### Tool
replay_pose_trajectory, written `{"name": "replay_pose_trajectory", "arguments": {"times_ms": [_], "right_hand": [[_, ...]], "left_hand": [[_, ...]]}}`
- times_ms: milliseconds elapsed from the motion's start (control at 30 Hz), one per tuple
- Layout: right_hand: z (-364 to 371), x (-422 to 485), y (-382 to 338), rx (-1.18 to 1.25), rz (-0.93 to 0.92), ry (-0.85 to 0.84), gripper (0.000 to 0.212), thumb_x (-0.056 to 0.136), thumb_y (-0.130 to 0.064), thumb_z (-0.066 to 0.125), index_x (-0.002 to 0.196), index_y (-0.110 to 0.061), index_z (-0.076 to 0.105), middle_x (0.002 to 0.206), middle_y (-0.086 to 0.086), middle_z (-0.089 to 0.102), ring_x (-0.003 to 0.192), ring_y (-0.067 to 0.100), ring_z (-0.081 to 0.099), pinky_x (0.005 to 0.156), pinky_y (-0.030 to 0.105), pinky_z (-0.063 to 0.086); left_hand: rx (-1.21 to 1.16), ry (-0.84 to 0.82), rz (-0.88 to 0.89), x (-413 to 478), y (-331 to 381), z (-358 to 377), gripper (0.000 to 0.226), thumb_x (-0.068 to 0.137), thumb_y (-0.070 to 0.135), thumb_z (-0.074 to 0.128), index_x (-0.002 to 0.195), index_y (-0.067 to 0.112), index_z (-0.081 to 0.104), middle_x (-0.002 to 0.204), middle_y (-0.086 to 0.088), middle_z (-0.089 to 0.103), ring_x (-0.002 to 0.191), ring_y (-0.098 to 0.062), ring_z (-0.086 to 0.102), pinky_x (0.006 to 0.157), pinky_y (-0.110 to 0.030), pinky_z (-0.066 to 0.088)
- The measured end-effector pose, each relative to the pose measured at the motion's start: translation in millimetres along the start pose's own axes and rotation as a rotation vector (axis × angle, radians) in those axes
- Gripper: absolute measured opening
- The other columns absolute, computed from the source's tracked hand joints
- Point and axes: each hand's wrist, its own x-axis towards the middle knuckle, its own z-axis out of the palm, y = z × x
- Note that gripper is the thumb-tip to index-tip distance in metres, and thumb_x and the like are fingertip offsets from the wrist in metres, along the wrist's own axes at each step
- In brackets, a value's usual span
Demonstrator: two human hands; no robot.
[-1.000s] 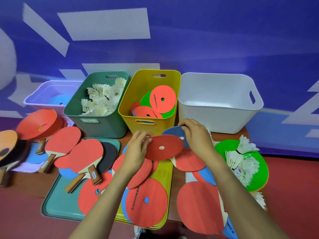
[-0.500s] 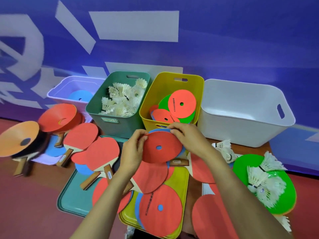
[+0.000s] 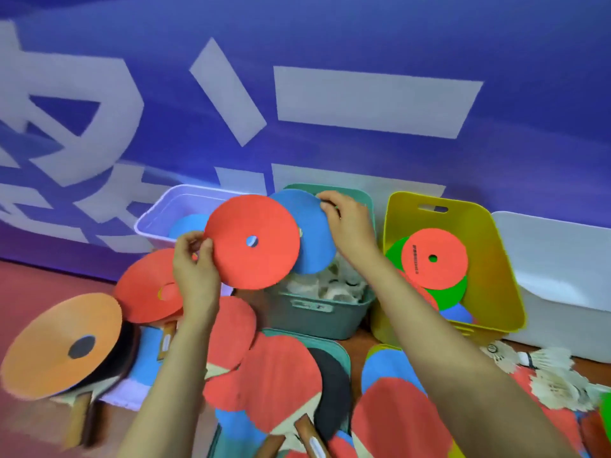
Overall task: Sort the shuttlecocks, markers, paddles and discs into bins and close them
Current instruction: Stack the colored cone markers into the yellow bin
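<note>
Four bins (image 3: 317, 312) lined up along the wall (image 3: 330, 44), paddles (image 3: 274, 381) scattered in front, shuttlecocks (image 3: 555, 378) far right, discs (image 3: 433, 259) inside third bin.

We see a brown tabletop (image 3: 358, 338) showing only in slivers between the things on it. Along its back edge stand four bins side by side: a lilac bin (image 3: 155, 216), a teal bin (image 3: 317, 314), a yellow bin (image 3: 496, 259) and a white bin (image 3: 562, 259). In front of them lie a teal tray (image 3: 344, 352) heaped with red paddles (image 3: 277, 375), and at the right loose shuttlecocks (image 3: 555, 378). At the left an orange disc (image 3: 62, 345) rests on a black paddle.
</note>
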Motion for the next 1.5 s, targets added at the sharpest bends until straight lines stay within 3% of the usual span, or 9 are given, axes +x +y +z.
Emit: {"name": "replay_pose_trajectory", "arguments": {"times_ms": [133, 267, 400, 533, 733, 867, 1167, 1367, 1500], "right_hand": [[76.1, 64.8, -32.0, -0.040, 0.101, 0.060, 0.027, 0.093, -0.005, 0.045, 0.113, -0.006, 0.064, 0.114, 0.013, 0.066, 0.104, 0.029, 0.058, 0.082, 0.027, 0.035], [146.6, 106.8, -43.4, -0.021, 0.188, 0.104, 0.026, 0.093, -0.004, 0.043, 0.109, -0.005, 0.063, 0.107, 0.015, 0.066, 0.097, 0.031, 0.059, 0.076, 0.032, 0.037], [214.0, 125.8, -38.8, -0.114, 0.218, -0.039, 0.029, 0.091, 0.000, 0.041, 0.115, -0.004, 0.058, 0.112, 0.020, 0.062, 0.101, 0.035, 0.057, 0.081, 0.036, 0.040], [256.0, 133.5, -25.6, -0.174, 0.273, -0.175, 0.032, 0.088, 0.005, 0.042, 0.116, -0.003, 0.057, 0.105, 0.020, 0.063, 0.097, 0.034, 0.057, 0.076, 0.035, 0.037], [272.2, 140.2, -12.6, -0.361, 0.270, -0.266, 0.052, 0.089, 0.003, 0.041, 0.139, -0.006, 0.033, 0.135, 0.017, 0.043, 0.126, 0.034, 0.038, 0.101, 0.038, 0.032], [254.8, 138.6, -16.1, -0.395, 0.201, -0.250, 0.046, 0.092, -0.005, 0.045, 0.137, -0.011, 0.038, 0.137, 0.012, 0.040, 0.126, 0.032, 0.037, 0.101, 0.039, 0.033], [120.4, 101.3, -1.6, -0.400, 0.072, -0.013, 0.036, 0.088, -0.011, 0.055, 0.125, -0.008, 0.053, 0.124, 0.009, 0.054, 0.118, 0.028, 0.045, 0.100, 0.036, 0.034], [-7.7, 53.9, 83.0, -0.457, 0.223, 0.123, 0.035, 0.085, -0.009, 0.060, 0.120, -0.005, 0.056, 0.117, 0.015, 0.057, 0.113, 0.033, 0.050, 0.097, 0.038, 0.036], [-70.0, 31.4, 163.2, -0.534, 0.451, -0.019, 0.040, 0.084, -0.010, 0.060, 0.124, -0.007, 0.053, 0.125, 0.017, 0.053, 0.118, 0.035, 0.048, 0.100, 0.037, 0.035]], "left_hand": [[0.097, 0.069, -0.097, 107.1, -40.4, -20.2, 0.018, 0.091, 0.006, 0.050, 0.107, 0.001, 0.055, 0.099, -0.011, 0.057, 0.094, -0.026, 0.054, 0.080, -0.030, 0.039], [0.257, 0.029, -0.155, 182.6, -73.9, -19.9, 0.022, 0.092, 0.003, 0.043, 0.113, -0.003, 0.048, 0.112, -0.024, 0.058, 0.103, -0.035, 0.055, 0.086, -0.037, 0.038], [0.425, -0.133, -0.119, 223.0, -104.6, -8.8, 0.023, 0.093, -0.002, 0.040, 0.115, -0.005, 0.045, 0.109, -0.028, 0.057, 0.102, -0.040, 0.054, 0.078, -0.036, 0.029], [0.465, -0.220, -0.195, 253.6, -135.4, 1.5, 0.022, 0.092, -0.002, 0.039, 0.114, -0.005, 0.043, 0.111, -0.029, 0.056, 0.101, -0.042, 0.053, 0.080, -0.040, 0.036], [0.595, -0.424, -0.156, 274.0, -160.3, 17.3, 0.057, 0.091, 0.010, 0.057, 0.137, -0.012, 0.030, 0.138, -0.031, 0.039, 0.132, -0.041, 0.033, 0.110, -0.042, 0.023], [0.564, -0.557, 0.051, 244.7, -135.8, 26.7, 0.039, 0.086, 0.004, 0.058, 0.124, -0.002, 0.051, 0.128, -0.021, 0.053, 0.124, -0.033, 0.043, 0.103, -0.035, 0.026], [0.441, -0.745, 0.363, 149.5, -29.9, 98.8, 0.033, 0.089, 0.011, 0.053, 0.122, 0.010, 0.054, 0.125, -0.009, 0.056, 0.119, -0.028, 0.046, 0.098, -0.034, 0.035], [0.336, -0.888, 0.504, 51.4, 37.0, 178.1, 0.029, 0.089, 0.013, 0.054, 0.118, 0.013, 0.056, 0.121, -0.005, 0.057, 0.117, -0.023, 0.049, 0.098, -0.034, 0.037], [0.392, -1.042, 0.570, -22.3, 57.7, 239.1, 0.029, 0.089, 0.013, 0.053, 0.117, 0.011, 0.058, 0.119, -0.010, 0.057, 0.115, -0.027, 0.048, 0.098, -0.033, 0.034]]}}
